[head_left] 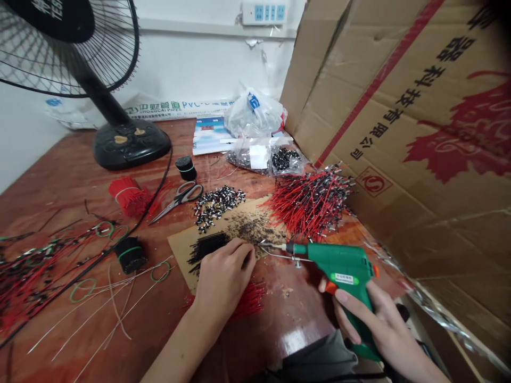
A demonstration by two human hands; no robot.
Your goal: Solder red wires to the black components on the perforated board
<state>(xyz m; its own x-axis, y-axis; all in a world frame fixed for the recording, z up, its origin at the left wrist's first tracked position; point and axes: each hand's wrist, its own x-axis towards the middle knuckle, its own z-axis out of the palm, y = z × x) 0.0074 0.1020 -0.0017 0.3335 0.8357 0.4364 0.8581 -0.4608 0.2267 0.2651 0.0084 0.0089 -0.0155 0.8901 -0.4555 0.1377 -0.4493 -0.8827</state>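
My right hand [375, 327] is wrapped round the grip of a green soldering gun [339, 266], whose metal tip points left over a brown cardboard pad [179, 247]. My left hand [225, 274] rests on that pad with its fingers curled together at the gun's tip, pinching something too small to make out. A bunch of short black wires [205, 246] lies just left of those fingers. Red wires [249, 300] lie under my left wrist.
A heap of red wires with metal ends [311, 202] lies beside a big cardboard box [419, 133] on the right. Small metal parts [217, 202], scissors [179, 197], a black fan [120, 138], plastic bags [255, 117] and more wire bundles [32, 266] cover the wooden table [64, 170].
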